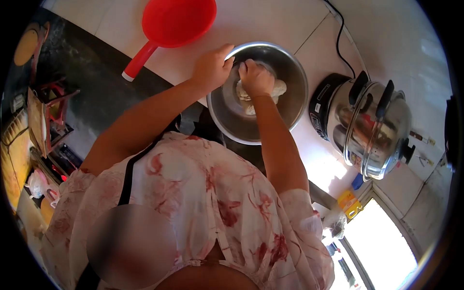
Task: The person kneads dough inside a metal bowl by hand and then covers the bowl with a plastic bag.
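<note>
A wide stainless-steel bowl [290, 113] stands near the front edge of the counter. My left hand [211, 69] is closed round its upper-left rim, the thumb and fingers gripping the edge. Inside the bowl lies a lumpy mass of pale dough [279, 88]. My right hand [256, 79] is closed and presses into the top of this dough, its fingers curled and their tips partly hidden. Dough shows on both sides of the right hand and below the wrist.
A red plastic dipper [179, 21] lies on the tiled counter [275, 21] at the upper left. To the right stands an electric pot [369, 128] with a lid and steamer tiers, a black cord [344, 36] behind it. A bright window [379, 241] is at the lower right.
</note>
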A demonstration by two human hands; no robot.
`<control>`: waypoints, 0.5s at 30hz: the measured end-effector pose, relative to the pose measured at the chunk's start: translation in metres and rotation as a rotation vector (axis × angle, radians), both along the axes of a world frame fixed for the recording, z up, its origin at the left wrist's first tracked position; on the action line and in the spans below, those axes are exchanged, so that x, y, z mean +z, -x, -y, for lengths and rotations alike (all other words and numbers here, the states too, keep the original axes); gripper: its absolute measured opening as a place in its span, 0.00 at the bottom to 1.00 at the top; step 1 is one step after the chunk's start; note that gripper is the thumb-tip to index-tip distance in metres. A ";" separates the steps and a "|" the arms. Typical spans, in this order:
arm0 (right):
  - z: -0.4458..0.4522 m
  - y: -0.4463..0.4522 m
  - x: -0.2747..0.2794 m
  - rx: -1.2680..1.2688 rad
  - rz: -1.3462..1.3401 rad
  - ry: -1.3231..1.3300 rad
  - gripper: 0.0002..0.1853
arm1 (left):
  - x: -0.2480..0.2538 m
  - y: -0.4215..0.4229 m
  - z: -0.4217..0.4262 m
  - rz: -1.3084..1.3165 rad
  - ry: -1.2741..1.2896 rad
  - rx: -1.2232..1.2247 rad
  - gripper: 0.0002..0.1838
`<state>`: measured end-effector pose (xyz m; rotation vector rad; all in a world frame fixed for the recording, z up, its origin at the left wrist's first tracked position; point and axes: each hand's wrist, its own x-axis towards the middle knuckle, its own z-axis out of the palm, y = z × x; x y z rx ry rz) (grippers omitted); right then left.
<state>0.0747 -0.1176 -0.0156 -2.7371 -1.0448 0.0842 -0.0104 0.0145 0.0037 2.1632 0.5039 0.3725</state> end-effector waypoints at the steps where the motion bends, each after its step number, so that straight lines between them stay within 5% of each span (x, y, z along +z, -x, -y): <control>1: 0.005 0.002 0.005 0.055 0.028 -0.166 0.14 | 0.002 0.000 -0.002 0.006 -0.004 -0.003 0.14; 5: 0.028 0.023 0.060 0.071 -0.015 -0.106 0.16 | -0.002 -0.001 0.000 0.008 0.024 -0.004 0.14; 8: 0.031 0.031 0.054 -0.145 -0.190 0.273 0.14 | -0.002 -0.002 0.001 0.013 -0.015 0.000 0.14; 12: 0.050 0.059 0.061 -0.069 -0.278 0.170 0.13 | 0.001 -0.002 0.001 -0.026 -0.025 0.021 0.13; 15: 0.065 0.065 0.054 0.201 -0.010 0.272 0.13 | 0.002 -0.001 0.002 -0.029 0.017 0.027 0.11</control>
